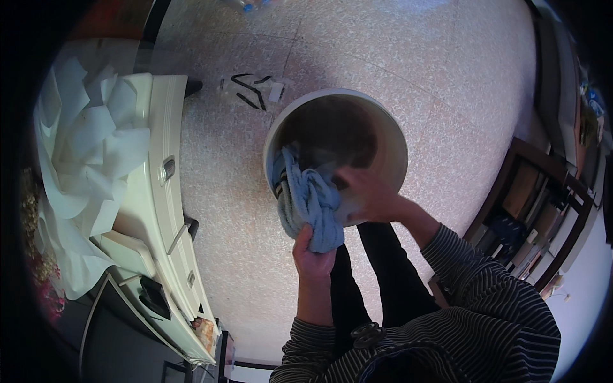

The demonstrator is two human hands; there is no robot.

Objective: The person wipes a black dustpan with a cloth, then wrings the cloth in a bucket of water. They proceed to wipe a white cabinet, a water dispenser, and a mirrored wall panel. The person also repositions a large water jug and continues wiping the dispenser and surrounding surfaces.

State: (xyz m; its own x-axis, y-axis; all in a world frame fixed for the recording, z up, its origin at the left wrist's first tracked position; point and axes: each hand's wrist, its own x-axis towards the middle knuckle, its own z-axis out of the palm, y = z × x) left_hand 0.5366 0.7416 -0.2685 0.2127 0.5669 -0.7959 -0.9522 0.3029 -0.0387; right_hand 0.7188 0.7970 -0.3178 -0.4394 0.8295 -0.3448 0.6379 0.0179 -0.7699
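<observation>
A blue terry towel (311, 201) with a dark striped band hangs bunched over the near left rim of a round pale bucket (395, 158). My left hand (313, 253) grips the towel's lower end, just outside the rim. To the right of the cloth, my right hand (376, 194) is over the bucket's near side, blurred by motion. Its fingers look spread, with nothing clear between them. Inside, the bucket looks dark brown; whether that is liquid or shadow I cannot tell. The towel hides part of the near rim.
Black strips and a white piece (276, 92) lie on the speckled floor (230, 191) beyond the bucket. At left stands a cream cabinet (165, 129) with white sheets (96, 134) draped on top and a dark screen (124, 335) nearer me. A dark wooden frame (522, 153) with items inside stands right.
</observation>
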